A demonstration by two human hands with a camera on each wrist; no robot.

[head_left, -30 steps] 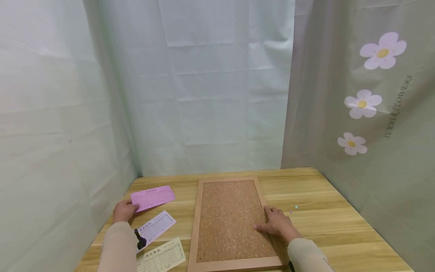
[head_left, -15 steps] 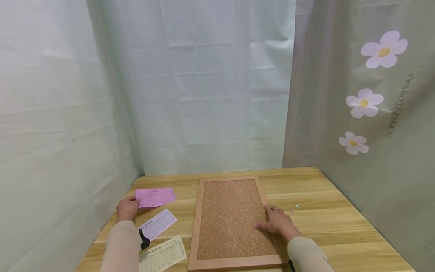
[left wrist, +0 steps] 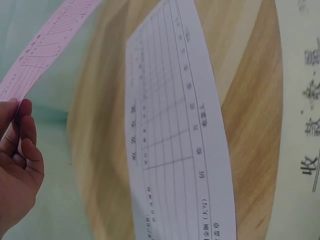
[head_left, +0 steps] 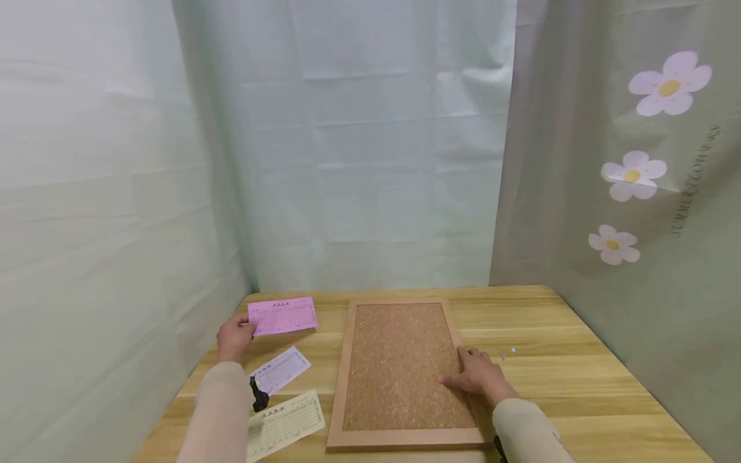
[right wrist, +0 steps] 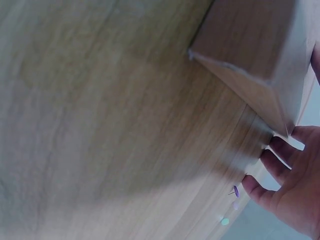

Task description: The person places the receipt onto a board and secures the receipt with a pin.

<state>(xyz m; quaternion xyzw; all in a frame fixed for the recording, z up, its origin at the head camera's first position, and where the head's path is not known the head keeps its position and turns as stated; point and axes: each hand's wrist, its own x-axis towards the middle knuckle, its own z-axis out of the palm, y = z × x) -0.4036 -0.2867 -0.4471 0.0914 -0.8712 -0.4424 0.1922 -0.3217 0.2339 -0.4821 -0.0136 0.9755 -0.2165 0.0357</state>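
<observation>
At the far left of the table my left hand (head_left: 235,339) pinches a pink paper receipt (head_left: 282,315) by its near-left corner, between thumb and fingers. In the left wrist view the pink sheet is held up off the table. My right hand (head_left: 479,376) rests on the right side of a wood-framed corkboard (head_left: 399,366); its thumb lies over the cork. The right wrist view shows its fingers (right wrist: 257,190) stretched along the board's outer edge, with fingertips at the tabletop. A pale lilac receipt (head_left: 283,370) and a yellow receipt (head_left: 289,421) lie left of the board.
Right of the board on the wood-grain table (head_left: 579,386) lie a mint pushpin (head_left: 513,350) and a purple pushpin (right wrist: 236,191). Pale curtains (head_left: 376,161) enclose the table at the back and both sides. A black wrist strap (head_left: 258,395) hangs above the lilac receipt.
My left hand has lifted the pink receipt away and slightly right, turning its face more toward the head camera. The right hand has stayed on the board. The head view has shifted slightly.
</observation>
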